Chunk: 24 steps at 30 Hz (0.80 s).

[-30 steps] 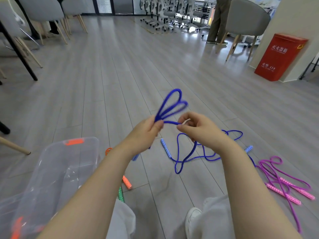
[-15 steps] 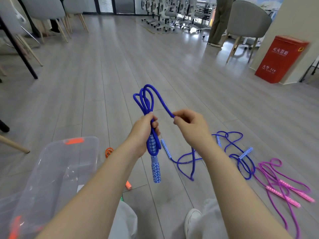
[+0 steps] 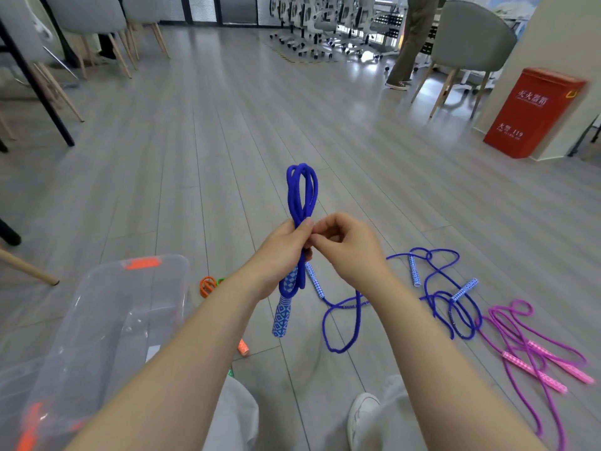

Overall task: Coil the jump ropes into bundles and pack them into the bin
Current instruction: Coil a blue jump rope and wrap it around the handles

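The left hand [image 3: 279,255] grips the folded loops of a dark blue braided jump rope [image 3: 300,196] in mid-air above the floor; the right hand [image 3: 348,245] pinches a strand beside it. Soft, light and limp, it is probably best held mid-bundle. The clear plastic bin [image 3: 97,307] sits lower left.

Soft daylight from far windows glares on the floor [image 3: 341,102]; wide-angle edges bend and blur.

A single wide-angle head view looks forward and down from the person's own eye level. Both forearms reach in from the bottom edge, close to the lens. Beyond them the floor [image 3: 227,141] stretches away toward distant chairs [image 3: 328,21].
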Tool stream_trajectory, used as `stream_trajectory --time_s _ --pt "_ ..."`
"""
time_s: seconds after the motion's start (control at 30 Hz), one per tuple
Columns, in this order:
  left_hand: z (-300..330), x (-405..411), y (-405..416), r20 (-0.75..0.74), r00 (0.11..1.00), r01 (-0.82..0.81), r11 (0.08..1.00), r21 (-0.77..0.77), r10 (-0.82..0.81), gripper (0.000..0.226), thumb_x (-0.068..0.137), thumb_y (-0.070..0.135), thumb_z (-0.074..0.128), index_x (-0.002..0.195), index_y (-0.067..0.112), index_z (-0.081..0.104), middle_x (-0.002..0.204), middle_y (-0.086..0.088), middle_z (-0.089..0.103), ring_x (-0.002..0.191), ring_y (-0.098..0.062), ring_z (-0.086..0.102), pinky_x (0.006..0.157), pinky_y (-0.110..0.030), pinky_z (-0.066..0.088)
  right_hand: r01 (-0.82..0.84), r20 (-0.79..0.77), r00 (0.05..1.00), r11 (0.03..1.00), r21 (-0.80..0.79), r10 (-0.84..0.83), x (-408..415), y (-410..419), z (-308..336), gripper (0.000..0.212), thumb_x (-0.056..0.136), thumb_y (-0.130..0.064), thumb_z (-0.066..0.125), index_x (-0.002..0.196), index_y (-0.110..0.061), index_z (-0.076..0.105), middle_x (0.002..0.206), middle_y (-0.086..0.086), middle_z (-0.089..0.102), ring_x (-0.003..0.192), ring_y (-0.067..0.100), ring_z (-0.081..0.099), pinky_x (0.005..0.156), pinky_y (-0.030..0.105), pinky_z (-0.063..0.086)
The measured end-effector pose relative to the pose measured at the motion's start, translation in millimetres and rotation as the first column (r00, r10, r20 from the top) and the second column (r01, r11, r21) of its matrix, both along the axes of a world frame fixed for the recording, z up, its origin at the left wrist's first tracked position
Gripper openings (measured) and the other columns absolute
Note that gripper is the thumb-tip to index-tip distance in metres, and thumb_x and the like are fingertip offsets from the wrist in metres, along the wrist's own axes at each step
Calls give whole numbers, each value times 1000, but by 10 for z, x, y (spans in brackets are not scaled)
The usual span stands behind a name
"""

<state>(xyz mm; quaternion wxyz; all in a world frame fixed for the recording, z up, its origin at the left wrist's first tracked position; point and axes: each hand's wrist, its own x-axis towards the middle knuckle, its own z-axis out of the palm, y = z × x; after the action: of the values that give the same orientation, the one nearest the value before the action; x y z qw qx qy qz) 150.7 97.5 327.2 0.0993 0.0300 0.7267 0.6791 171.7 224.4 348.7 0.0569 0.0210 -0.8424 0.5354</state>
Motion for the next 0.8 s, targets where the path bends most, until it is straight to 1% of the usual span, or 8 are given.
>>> stream_trajectory --time_s 0.1,0.2,0.33,0.43,0.5,0.57,0.73,0.8 --pt "15 -7 -17 -16 998 -65 998 22 66 26 103 33 40 95 16 58 72 1 55 73 -16 55 79 -36 52 -8 45 999 996 86 4 -16 42 16 2 88 -24 66 88 -24 64 74 -7 68 64 3 60 58 17 49" --pt "36 -104 -77 -20 969 -243 967 75 245 27 103 30 40 86 15 54 65 2 51 65 -17 53 69 -32 48 -31 100 995 985 172 13 -21 143 41 6 89 -30 63 89 -25 65 82 3 70 68 12 60 60 23 46" --pt "70 -285 -359 11 733 -674 723 153 680 30 103 29 37 76 19 43 62 0 47 52 -14 44 50 -24 39 -6 149 989 989 149 -16 -29 399 96 5 86 -29 68 85 -24 67 84 7 70 70 14 58 65 29 46" --pt "84 -323 -585 98 629 -765 591 254 771 28 103 31 36 79 19 43 63 1 47 54 -12 45 55 -26 41 120 109 986 989 82 -128 -38 615 144 6 87 -26 69 82 -23 68 73 0 66 66 11 56 62 25 45" --pt "89 -300 -581 107 670 -732 631 257 734 27 103 32 37 80 21 45 64 3 49 57 -11 47 60 -28 43 165 97 981 985 49 -169 -32 702 182 8 91 -22 64 86 -20 69 70 -4 62 53 -2 50 52 15 38" --pt "88 -265 -505 53 727 -679 707 198 684 25 103 32 38 82 23 47 68 4 53 62 -11 50 66 -30 46 159 95 982 987 37 -162 -23 703 198 11 94 -21 59 89 -19 69 69 -5 61 45 -5 47 50 15 36" --pt "88 -197 -337 -108 839 -531 846 59 534 20 105 30 36 89 31 49 97 11 67 92 -12 62 89 -34 50 82 83 993 996 33 -85 27 543 200 11 93 -20 61 90 -16 71 67 -7 59 49 -6 48 48 7 35" --pt "85 -164 -288 -121 881 -453 889 63 457 20 105 29 37 92 28 53 100 7 70 99 -15 64 92 -34 51 52 93 994 997 58 -57 31 482 205 12 93 -22 61 90 -17 71 68 -7 59 55 -1 48 53 12 37"
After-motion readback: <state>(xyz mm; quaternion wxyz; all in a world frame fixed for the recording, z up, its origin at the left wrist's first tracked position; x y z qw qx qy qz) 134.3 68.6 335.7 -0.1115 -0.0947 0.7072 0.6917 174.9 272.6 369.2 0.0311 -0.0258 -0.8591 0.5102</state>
